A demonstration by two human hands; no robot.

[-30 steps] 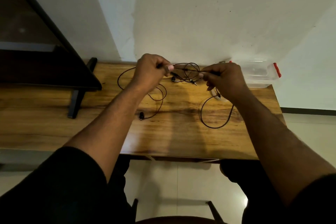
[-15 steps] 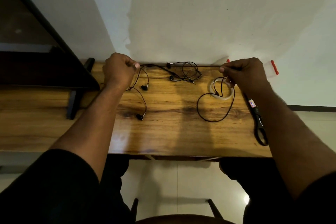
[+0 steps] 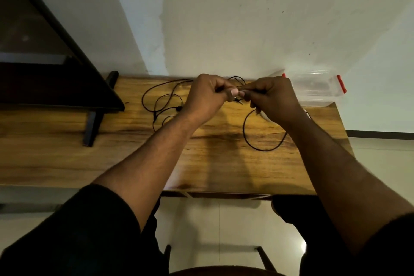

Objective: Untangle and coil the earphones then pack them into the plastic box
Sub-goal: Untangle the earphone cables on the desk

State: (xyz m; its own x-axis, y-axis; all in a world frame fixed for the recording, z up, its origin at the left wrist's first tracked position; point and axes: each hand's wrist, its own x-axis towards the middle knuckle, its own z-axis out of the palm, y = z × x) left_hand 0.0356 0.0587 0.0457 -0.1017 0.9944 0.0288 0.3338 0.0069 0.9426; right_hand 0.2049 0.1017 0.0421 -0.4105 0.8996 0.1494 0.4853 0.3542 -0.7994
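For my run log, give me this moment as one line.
stage: untangling | left hand: pinching earphones cable | right hand: pinching cable, hands together | cable: loose loops on table | plastic box: far right, nothing packed

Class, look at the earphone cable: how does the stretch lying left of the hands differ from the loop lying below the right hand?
The left stretch sprawls in several overlapping curves; the right loop is one open curve. The left stretch carries a small dark piece; the right loop shows bare cable. Both are thin, black, uncoiled, lying on the wooden table.
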